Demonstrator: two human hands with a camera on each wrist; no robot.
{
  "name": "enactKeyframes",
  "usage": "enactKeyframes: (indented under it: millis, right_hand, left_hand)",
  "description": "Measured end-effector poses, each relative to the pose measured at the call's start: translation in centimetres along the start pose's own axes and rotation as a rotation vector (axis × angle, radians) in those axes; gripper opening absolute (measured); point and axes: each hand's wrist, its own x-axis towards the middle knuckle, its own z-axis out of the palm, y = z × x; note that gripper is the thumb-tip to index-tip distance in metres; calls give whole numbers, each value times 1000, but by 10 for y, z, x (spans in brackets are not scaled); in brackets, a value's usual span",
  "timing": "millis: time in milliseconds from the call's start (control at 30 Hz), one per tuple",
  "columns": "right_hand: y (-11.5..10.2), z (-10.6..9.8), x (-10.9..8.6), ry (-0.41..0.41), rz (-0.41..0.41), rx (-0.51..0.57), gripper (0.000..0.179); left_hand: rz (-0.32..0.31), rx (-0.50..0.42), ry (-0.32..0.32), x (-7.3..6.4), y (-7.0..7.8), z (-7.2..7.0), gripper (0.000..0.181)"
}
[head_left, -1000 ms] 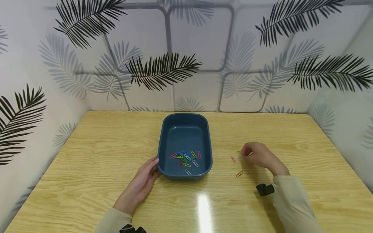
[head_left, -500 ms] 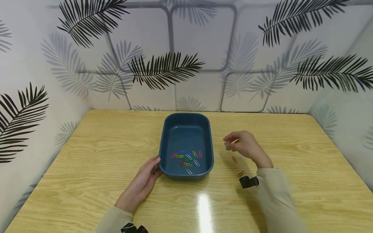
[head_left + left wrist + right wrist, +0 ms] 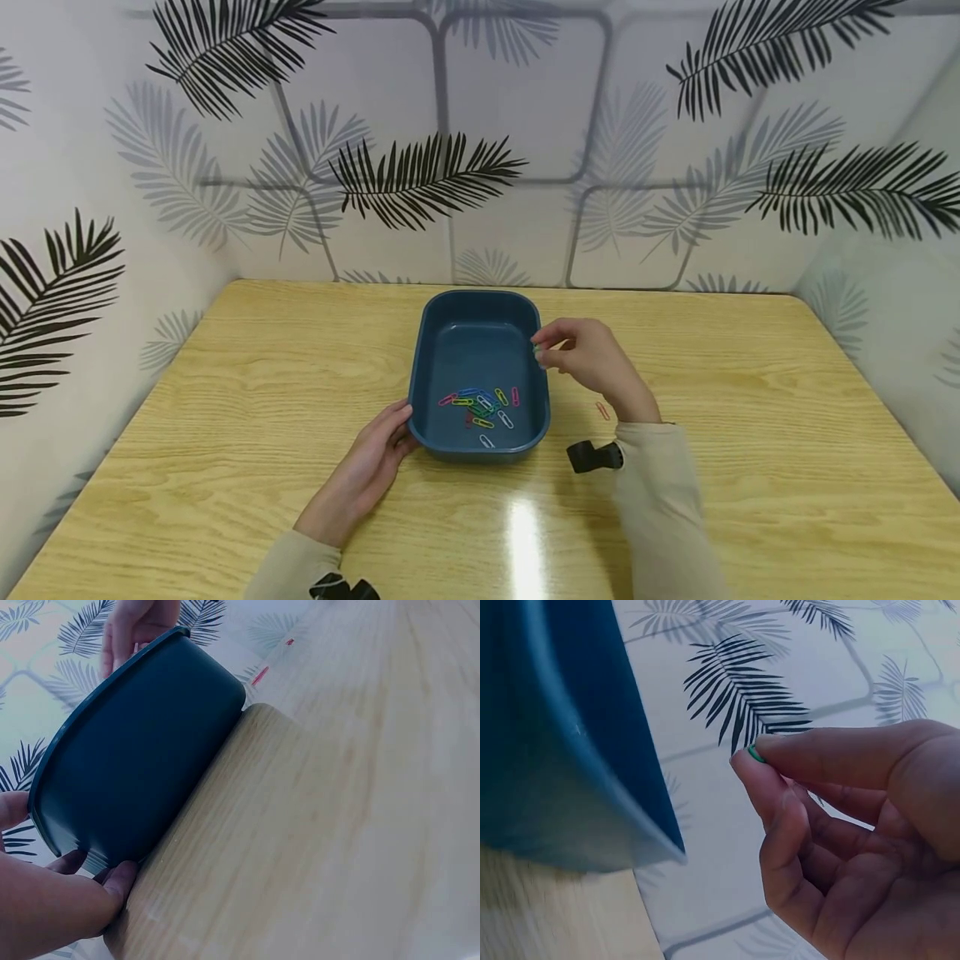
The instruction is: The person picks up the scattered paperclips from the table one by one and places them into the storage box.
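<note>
A deep blue plastic tub (image 3: 480,354) stands on the table, with several coloured paper clips (image 3: 483,406) lying in its near half. My left hand (image 3: 367,467) holds the tub's near left corner, thumb at the rim and fingers against the outer wall, as the left wrist view also shows. Over the tub's right rim, my right hand (image 3: 588,354) pinches a small green paper clip (image 3: 755,754) between thumb and forefinger; most of the clip is covered by the fingertips. A pinkish-red paper clip (image 3: 602,410) lies on the table right of the tub, beside the right wrist.
The wooden table (image 3: 285,358) reaches back to a wall (image 3: 510,233) with a leaf pattern. Black wrist cameras sit on both sleeves. The right forearm (image 3: 660,500) covers part of the table to the right of the tub.
My right hand has lifted from the clips on the table and moved left to the tub's rim, carrying the green paper clip. The left hand stays on the tub.
</note>
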Motion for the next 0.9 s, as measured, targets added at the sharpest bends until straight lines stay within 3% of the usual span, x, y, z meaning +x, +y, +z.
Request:
enactKeyframes:
  millis: [333,900]
  right_hand:
    - [-19,21,8,10,-21,90,18]
    - [-18,31,13,-29,-15,55,13]
  left_hand:
    - [-5,2,-12,0,1,-1,44]
    - [-12,8,-19,1,0,-2,43]
